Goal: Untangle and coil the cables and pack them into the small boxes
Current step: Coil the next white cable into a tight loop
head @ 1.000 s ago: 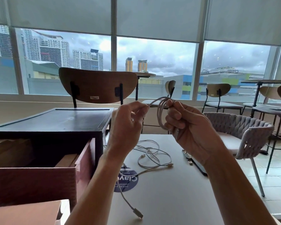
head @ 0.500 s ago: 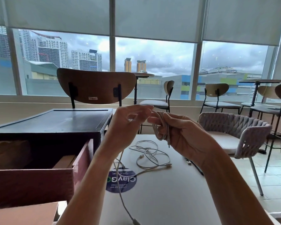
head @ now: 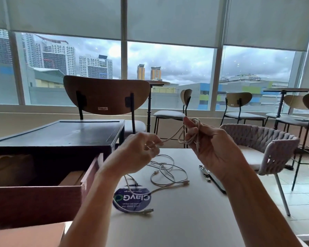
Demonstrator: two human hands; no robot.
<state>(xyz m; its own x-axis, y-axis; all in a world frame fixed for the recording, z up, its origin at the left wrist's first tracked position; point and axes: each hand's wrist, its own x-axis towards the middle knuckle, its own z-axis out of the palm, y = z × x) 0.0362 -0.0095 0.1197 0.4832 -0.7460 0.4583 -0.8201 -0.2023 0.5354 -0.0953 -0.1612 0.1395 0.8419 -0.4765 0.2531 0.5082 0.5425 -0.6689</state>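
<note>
**Coiling: one cable in hand, others on the table**

Right hand is raised above the table; its fingers are curled round a small coil of white cable; the loops lie over the uppermost finger and run down across the palm; one thin end hangs just below those fingers, in front of the palm.

Left hand sits to the left of the right fingers, slightly lower and a little apart; thumb and fingertips are pinched narrow on the free strand of the same cable; the strand spans the gap between the two sets of fingers with a slight sag.

Below and between the fingers, loose cables lie flat on the table in open tangled loops. A strand comes out from under the left wrist, crosses a round blue sticker and ends in a plug at the sticker's near edge; whether it belongs to the held cable, I cannot tell.

Below the right fingers, partly hidden by the wrist, lies a dark flat object with a metal-link piece beside it; identity unclear.

Left of and below the left fingers is an open reddish-brown box; tan shapes inside are indistinct; a dark box stands behind it.

Beyond the fingers is a brown chair back; right of the right fingers is a woven chair.
</note>
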